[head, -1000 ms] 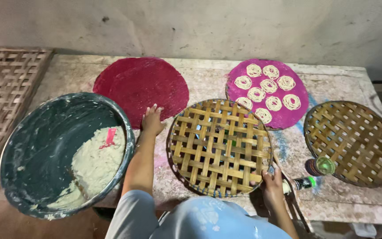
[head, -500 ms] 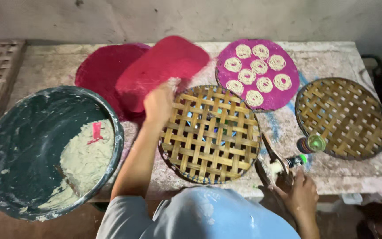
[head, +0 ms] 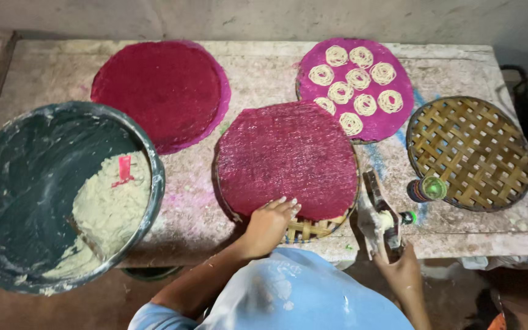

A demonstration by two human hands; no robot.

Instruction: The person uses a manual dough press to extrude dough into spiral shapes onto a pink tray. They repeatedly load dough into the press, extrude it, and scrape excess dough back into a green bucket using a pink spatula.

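The left hand [head: 270,223] rests on the near edge of the dark red round mat [head: 287,160]. Its fingers [head: 285,205] are bent and close together, with the tips pressing on the mat. The mat lies on a woven bamboo tray [head: 308,229], and only a small bit of the tray peeks out beside the hand.

The right hand [head: 401,269] is just right of the mat, at the tabletop [head: 264,76] edge. Its fingers are wrapped tight around a doughy press tool [head: 379,214]. The fingers themselves are mostly hidden behind the tool.

Left of the mat sits a big dark bowl [head: 19,183] with pale dough [head: 102,214] inside. Right of the mat is a bare bamboo tray [head: 469,153] and a small green-topped bottle [head: 426,189]. Beyond the mat lie another red mat [head: 160,91] and a pink mat [head: 392,119] with noodle coils [head: 359,78]. The person's blue shirt [head: 300,293] hides the near tabletop edge.
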